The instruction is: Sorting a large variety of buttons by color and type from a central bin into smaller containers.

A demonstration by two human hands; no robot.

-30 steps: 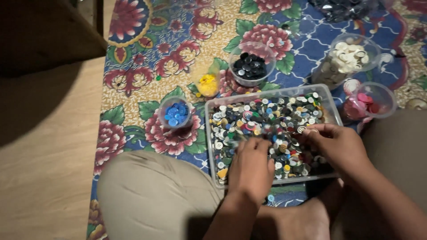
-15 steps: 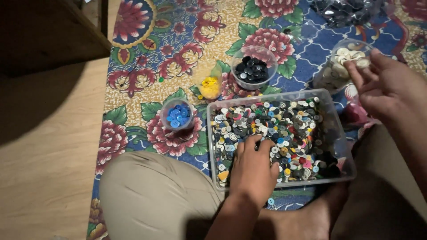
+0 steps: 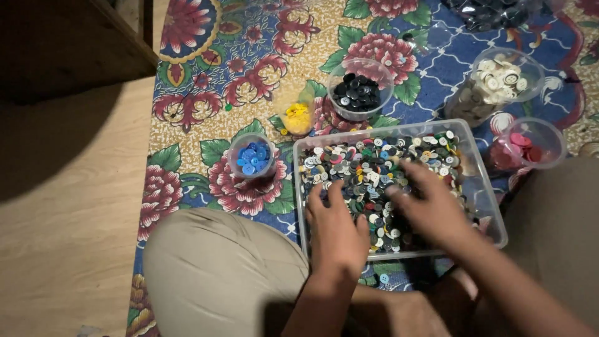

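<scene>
A clear plastic tray point(image 3: 485, 187) full of mixed coloured buttons point(image 3: 374, 165) rests on a flowered mat in front of my knees. My left hand point(image 3: 337, 228) lies flat on the buttons at the tray's near left, fingers spread. My right hand point(image 3: 430, 209) is down in the tray's middle, fingers among the buttons; whether it pinches one is hidden. Around the tray stand clear cups: blue buttons point(image 3: 251, 157), yellow buttons point(image 3: 297, 117), black buttons point(image 3: 359, 93), cream buttons point(image 3: 496, 78) and pink buttons point(image 3: 524, 146).
The flowered mat point(image 3: 206, 81) covers the floor under everything; a wooden floor point(image 3: 62, 237) lies to the left. A dark wooden furniture piece point(image 3: 62, 43) stands at the upper left. A clear bag of dark buttons point(image 3: 493, 12) lies at the top right. My bent knee point(image 3: 218, 274) fills the foreground.
My right hand has come back from the cups at the right and now rests in the tray's middle. My left hand has stayed on the buttons.
</scene>
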